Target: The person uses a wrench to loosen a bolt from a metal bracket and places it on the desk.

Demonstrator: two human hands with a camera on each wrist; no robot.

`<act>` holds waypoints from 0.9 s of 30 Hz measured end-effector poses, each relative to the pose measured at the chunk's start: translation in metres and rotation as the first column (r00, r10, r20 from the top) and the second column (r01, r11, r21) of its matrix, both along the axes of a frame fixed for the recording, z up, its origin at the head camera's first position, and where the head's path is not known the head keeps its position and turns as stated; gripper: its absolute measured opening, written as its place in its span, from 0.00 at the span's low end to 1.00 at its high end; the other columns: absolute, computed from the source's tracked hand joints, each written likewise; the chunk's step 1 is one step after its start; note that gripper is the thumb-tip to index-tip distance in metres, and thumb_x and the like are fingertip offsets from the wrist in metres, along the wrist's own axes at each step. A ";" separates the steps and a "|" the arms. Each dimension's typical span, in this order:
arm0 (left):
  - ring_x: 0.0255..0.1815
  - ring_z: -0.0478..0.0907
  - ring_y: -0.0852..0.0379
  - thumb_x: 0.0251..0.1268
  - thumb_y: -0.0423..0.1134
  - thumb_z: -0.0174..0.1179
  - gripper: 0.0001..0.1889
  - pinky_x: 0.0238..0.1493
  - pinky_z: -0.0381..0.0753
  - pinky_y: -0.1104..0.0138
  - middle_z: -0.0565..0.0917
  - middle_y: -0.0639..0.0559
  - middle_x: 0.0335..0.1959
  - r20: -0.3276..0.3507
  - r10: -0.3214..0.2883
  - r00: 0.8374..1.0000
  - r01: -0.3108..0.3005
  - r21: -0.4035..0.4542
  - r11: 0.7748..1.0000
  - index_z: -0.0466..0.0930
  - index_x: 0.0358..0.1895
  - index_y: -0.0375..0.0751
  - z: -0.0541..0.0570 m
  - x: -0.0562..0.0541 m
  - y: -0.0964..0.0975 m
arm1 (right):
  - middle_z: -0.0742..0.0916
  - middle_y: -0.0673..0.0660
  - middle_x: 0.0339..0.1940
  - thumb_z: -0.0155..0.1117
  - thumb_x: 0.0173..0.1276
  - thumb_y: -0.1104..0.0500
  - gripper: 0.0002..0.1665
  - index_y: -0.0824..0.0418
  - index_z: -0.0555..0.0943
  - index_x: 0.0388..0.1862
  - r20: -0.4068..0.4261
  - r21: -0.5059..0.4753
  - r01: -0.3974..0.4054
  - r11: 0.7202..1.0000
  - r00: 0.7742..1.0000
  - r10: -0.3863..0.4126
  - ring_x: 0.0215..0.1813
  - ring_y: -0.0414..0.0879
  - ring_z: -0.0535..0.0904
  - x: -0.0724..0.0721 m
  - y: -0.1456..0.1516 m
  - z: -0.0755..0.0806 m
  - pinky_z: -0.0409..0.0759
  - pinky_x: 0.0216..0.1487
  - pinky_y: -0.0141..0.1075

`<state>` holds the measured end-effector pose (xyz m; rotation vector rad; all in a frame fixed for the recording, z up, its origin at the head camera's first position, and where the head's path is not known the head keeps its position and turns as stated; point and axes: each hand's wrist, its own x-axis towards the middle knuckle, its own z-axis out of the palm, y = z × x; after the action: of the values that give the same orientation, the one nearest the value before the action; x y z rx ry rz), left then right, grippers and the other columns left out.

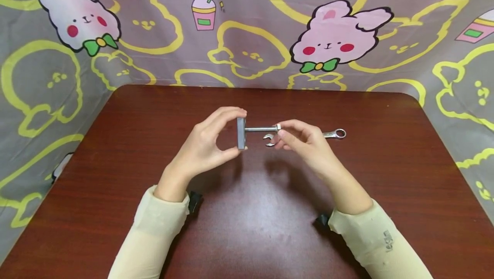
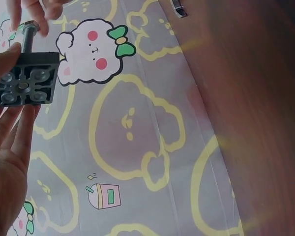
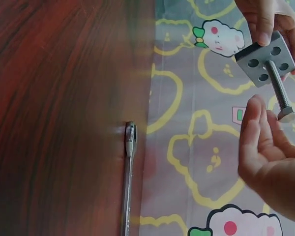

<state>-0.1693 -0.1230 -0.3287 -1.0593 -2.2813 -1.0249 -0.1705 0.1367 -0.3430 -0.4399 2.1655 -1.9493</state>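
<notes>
My left hand point(image 1: 204, 142) holds a small grey square block point(image 1: 241, 133) by its top and bottom edges, fingers above and thumb below. A long metal hex bolt point(image 1: 262, 129) sticks out from the block's middle toward the right. At the bolt's head point(image 3: 287, 115), my right hand point(image 1: 305, 142) has thumb and fingertips curled around it. Four-cornered holes surround the bolt on the face in the right wrist view; the left wrist view shows the block's ribbed, recessed back point(image 2: 24, 84). Both hands are raised over the table.
A combination wrench point(image 1: 335, 134) lies on the dark red-brown table point(image 1: 135, 150) behind my right hand, which hides its middle. Its open end point(image 1: 269, 139) shows below the bolt. A curtain point(image 1: 247, 4) printed with cartoon rabbits hangs along the table's far and side edges.
</notes>
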 end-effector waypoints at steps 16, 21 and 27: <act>0.62 0.77 0.52 0.43 0.26 0.74 0.35 0.60 0.79 0.63 0.79 0.44 0.60 -0.070 0.005 0.998 -0.007 -0.026 1.000 0.73 0.60 0.36 0.000 0.002 -0.001 | 0.86 0.48 0.23 0.59 0.73 0.62 0.13 0.75 0.79 0.45 -0.033 0.029 0.074 0.997 0.997 -0.073 0.30 0.42 0.84 -0.002 -0.013 0.001 0.84 0.36 0.32; 0.62 0.77 0.53 0.44 0.26 0.73 0.34 0.59 0.80 0.63 0.79 0.45 0.60 -0.057 0.003 0.998 -0.004 -0.024 1.000 0.73 0.61 0.36 -0.001 0.001 -0.002 | 0.86 0.46 0.26 0.61 0.69 0.68 0.11 0.74 0.79 0.48 -0.080 0.001 0.068 0.998 0.995 -0.067 0.31 0.43 0.84 -0.001 -0.012 -0.001 0.85 0.36 0.32; 0.60 0.77 0.53 0.43 0.27 0.74 0.35 0.54 0.82 0.59 0.79 0.45 0.60 -0.022 -0.006 1.000 0.006 -0.012 1.000 0.73 0.61 0.37 -0.002 0.000 -0.002 | 0.85 0.44 0.27 0.64 0.63 0.74 0.17 0.73 0.77 0.52 -0.167 -0.037 0.033 0.999 0.985 -0.039 0.31 0.40 0.83 0.000 -0.010 -0.001 0.84 0.37 0.31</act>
<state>-0.1689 -0.1248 -0.3310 -1.0778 -2.2708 -0.9977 -0.1707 0.1264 -0.3443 -0.5947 2.2576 -2.0386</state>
